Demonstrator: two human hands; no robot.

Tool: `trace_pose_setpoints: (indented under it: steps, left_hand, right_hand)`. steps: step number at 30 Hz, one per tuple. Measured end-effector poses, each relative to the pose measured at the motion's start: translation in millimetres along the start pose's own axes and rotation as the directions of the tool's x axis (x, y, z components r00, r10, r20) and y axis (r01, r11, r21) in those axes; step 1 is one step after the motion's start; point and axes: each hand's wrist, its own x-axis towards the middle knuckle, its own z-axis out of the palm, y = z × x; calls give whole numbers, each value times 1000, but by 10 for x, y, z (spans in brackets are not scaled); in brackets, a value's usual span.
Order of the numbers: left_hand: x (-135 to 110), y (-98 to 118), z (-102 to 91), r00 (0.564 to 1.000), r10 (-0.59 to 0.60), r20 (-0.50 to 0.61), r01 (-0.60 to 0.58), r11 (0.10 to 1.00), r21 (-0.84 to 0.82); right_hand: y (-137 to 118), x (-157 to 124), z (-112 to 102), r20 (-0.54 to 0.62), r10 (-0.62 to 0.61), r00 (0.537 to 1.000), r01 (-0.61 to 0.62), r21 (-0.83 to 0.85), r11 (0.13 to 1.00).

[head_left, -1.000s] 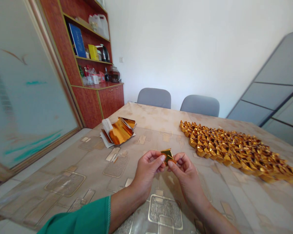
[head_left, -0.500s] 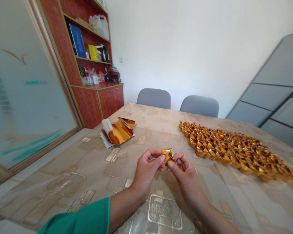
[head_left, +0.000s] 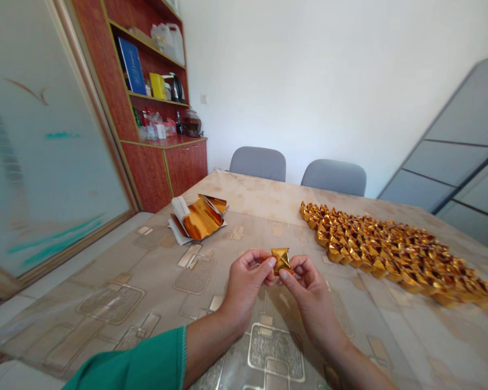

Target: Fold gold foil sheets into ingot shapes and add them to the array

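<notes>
Lying foil: curled, shiny gold foil sheets with pale backs [head_left: 203,218], toward the tabletop's [head_left: 254,194] far left corner.
Bare left hand [head_left: 248,279]: pinched the small, squarish, folded gold foil piece [head_left: 281,259] at its left side.
Piece: hung above the tabletop; light, even pressure seemed best for crisp creases.
Bare right hand [head_left: 309,284]: narrow, gripping its lower right corner.
Packed rows: pointed gold foil shapes [head_left: 386,246], toward the tabletop's right edge.
</notes>
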Motion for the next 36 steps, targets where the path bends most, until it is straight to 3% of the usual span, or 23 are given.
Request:
trace_pose_setpoints:
  steps: [9,16,21,26,36]
  left_hand:
    - [8,-16,-8,1000,-15,19,15,1000,-7]
    - [-14,24,-24,994,-41,103,42,999,-6]
    - [7,50,-46,943,-174,283,188,982,-24]
    - [35,93,-56,898,-261,354,274,962,15]
    - [66,135,-99,842,-337,421,366,930,13]
  right_hand:
    - [32,8,-27,24,-14,1000,14,-24,1000]
    - [5,-24,-43,75,-3,997,5,-21,1000]
    - [-83,-7,-74,120,139,983,-158,166,973]
    - [-152,30,-171,116,379,918,-394,148,907]
    - [-215,1,-260,259,446,857,-493,162,855]
